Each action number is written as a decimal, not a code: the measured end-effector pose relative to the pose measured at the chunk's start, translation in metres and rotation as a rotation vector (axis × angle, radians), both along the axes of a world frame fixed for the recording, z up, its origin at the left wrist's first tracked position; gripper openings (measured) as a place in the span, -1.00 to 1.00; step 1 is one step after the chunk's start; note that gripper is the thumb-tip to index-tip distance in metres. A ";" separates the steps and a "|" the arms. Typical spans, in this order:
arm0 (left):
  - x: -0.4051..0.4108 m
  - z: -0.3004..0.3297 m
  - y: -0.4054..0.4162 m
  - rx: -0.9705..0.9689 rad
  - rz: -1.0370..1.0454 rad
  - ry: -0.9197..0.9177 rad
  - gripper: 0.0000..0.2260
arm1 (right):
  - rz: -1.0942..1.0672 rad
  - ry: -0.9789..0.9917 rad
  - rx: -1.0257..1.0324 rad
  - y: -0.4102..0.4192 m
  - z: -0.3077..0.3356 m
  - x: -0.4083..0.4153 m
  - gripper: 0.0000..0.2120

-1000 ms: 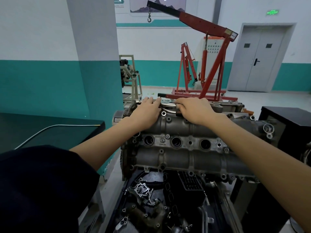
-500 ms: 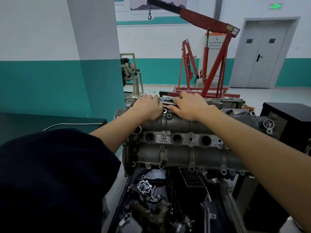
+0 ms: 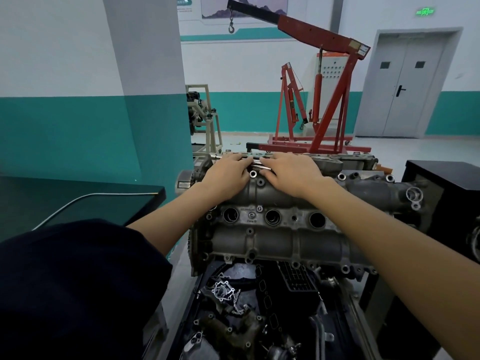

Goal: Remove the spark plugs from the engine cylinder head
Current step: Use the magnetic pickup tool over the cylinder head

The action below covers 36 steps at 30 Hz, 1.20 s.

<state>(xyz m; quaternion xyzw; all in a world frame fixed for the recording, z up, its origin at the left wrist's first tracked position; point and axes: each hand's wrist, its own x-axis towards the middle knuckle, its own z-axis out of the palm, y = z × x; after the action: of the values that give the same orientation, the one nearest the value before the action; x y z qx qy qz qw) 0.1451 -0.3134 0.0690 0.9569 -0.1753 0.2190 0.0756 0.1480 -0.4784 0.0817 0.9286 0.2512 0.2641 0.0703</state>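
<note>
The engine (image 3: 285,237) is seen on its stand in the middle of the view, with three open round wells (image 3: 272,217) in a row along its top face; whether plugs sit inside them cannot be told. Both arms are stretched over the engine to its far edge. The left hand (image 3: 228,175) and the right hand (image 3: 291,172) are laid side by side there, on a slim metal tool (image 3: 255,166) lying crosswise. The fingers of each hand are bent down over the tool; whether they are clamped round it cannot be told. Loose engine parts (image 3: 226,294) are seen in the tray below. A red engine crane (image 3: 319,100) stands well behind, near a grey double door (image 3: 405,84).
</note>
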 end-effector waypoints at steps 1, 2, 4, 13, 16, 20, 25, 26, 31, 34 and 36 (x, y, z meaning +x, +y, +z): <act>0.000 0.000 -0.001 -0.009 0.002 0.003 -0.60 | 0.004 0.029 -0.002 -0.001 0.001 0.001 -0.62; 0.001 0.000 -0.001 -0.016 0.002 0.004 -0.60 | 0.001 0.051 -0.007 -0.001 0.002 0.001 -0.62; 0.001 0.000 -0.002 -0.022 0.002 0.006 -0.60 | -0.013 0.084 -0.024 0.000 0.003 0.000 -0.60; -0.021 0.011 0.008 -0.054 -0.027 -0.152 -0.66 | 0.014 -0.161 0.066 0.002 -0.012 -0.014 -0.71; -0.033 0.020 0.025 -0.054 0.009 -0.228 -0.73 | 0.114 -0.166 0.240 0.013 -0.011 -0.023 -0.73; -0.052 0.027 0.062 -0.136 0.086 -0.214 -0.77 | 0.261 -0.149 0.475 0.051 -0.003 -0.036 -0.79; -0.076 0.022 0.134 -0.077 0.313 -0.164 -0.77 | 0.503 -0.199 0.555 0.134 0.004 -0.058 -0.86; -0.082 0.019 0.153 -0.073 0.366 -0.142 -0.77 | 0.546 -0.200 0.503 0.154 0.003 -0.062 -0.85; -0.119 -0.011 0.253 -0.044 0.648 0.017 -0.77 | 0.516 0.037 0.184 0.256 -0.025 -0.069 -0.74; -0.136 -0.036 0.308 -0.085 0.810 0.216 -0.75 | 0.497 0.262 0.170 0.295 -0.052 -0.071 -0.71; -0.142 -0.051 0.336 -0.113 0.891 0.340 -0.77 | 0.514 0.375 0.112 0.314 -0.070 -0.071 -0.71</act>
<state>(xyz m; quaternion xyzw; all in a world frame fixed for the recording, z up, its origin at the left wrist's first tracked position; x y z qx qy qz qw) 0.0032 0.0222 0.0182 0.9555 0.2788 0.0799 0.0542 0.0768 -0.1641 0.0113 0.8697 0.4710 0.1110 -0.0975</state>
